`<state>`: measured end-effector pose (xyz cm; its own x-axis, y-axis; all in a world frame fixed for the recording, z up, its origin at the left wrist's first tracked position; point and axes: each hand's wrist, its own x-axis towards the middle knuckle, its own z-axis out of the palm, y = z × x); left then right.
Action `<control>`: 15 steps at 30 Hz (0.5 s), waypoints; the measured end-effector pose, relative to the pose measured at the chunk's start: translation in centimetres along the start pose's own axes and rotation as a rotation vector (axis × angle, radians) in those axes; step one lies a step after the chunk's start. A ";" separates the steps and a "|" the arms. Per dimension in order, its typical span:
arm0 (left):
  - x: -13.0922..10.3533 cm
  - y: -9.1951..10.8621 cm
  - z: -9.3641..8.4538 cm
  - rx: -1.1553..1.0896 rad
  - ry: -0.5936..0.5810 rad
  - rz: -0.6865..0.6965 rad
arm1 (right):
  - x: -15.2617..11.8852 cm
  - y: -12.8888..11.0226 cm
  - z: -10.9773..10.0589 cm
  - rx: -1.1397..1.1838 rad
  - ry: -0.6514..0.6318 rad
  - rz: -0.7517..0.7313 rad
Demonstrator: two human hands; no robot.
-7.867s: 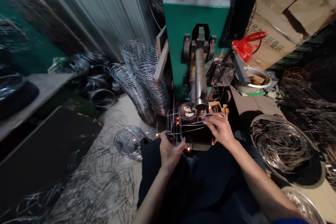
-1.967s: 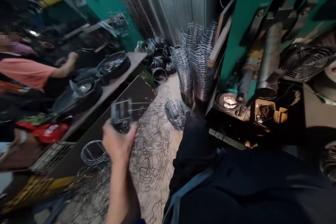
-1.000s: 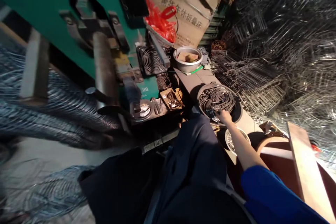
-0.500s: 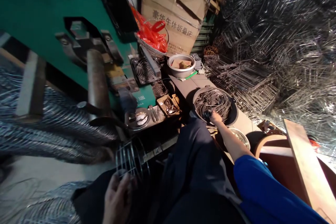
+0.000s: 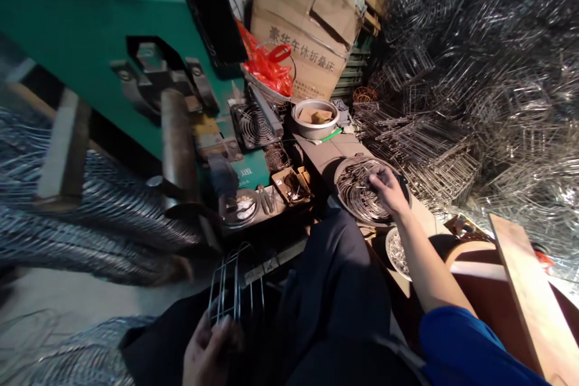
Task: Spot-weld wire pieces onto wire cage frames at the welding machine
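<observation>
At the bottom left, my left hand [image 5: 210,344] is closed on a small wire rack [image 5: 228,289], held over my dark trousers. My right hand [image 5: 388,189] is over a round basin [image 5: 337,184] of coiled wire rings [image 5: 357,190], its thumb and fingers pressed together. Whatever those fingers hold is too small to make out. Just below my right forearm is a bowl of small metal pieces [image 5: 397,253], partly covered by the arm.
A green machine [image 5: 90,18] with a metal cylinder [image 5: 176,139] stands at the left. Stacked wire racks [image 5: 434,145] fill the right. A metal bowl [image 5: 315,129], a cardboard box [image 5: 294,42] and a wooden board [image 5: 525,277] are also around.
My right hand has risen from the near left part of the wire rings toward their right side. My left hand and the wire rack have shifted slightly right.
</observation>
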<state>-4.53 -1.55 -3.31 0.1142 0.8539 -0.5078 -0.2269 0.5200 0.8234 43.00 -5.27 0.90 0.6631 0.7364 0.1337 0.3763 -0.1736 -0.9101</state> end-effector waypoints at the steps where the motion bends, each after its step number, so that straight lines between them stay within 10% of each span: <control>1: 0.1 0.3 0.0 -0.001 0.002 0.018 | -0.4 -1.9 0.2 0.157 -0.018 -0.054; 7: 0.7 1.3 -0.9 -0.068 -0.002 0.124 | -3.5 -10.3 6.4 0.260 -0.577 0.034; 12: -0.2 2.2 -1.6 -0.111 -0.024 0.266 | -6.1 -11.0 10.8 0.214 -0.621 0.005; 15: -0.5 2.3 -2.1 -0.128 -0.042 0.306 | -7.3 -11.0 11.0 0.105 -0.862 0.011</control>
<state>-7.18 -0.77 -1.70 0.0611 0.9715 -0.2290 -0.3761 0.2349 0.8963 26.87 -1.53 5.58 -0.0709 0.9810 -0.1804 0.2831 -0.1537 -0.9467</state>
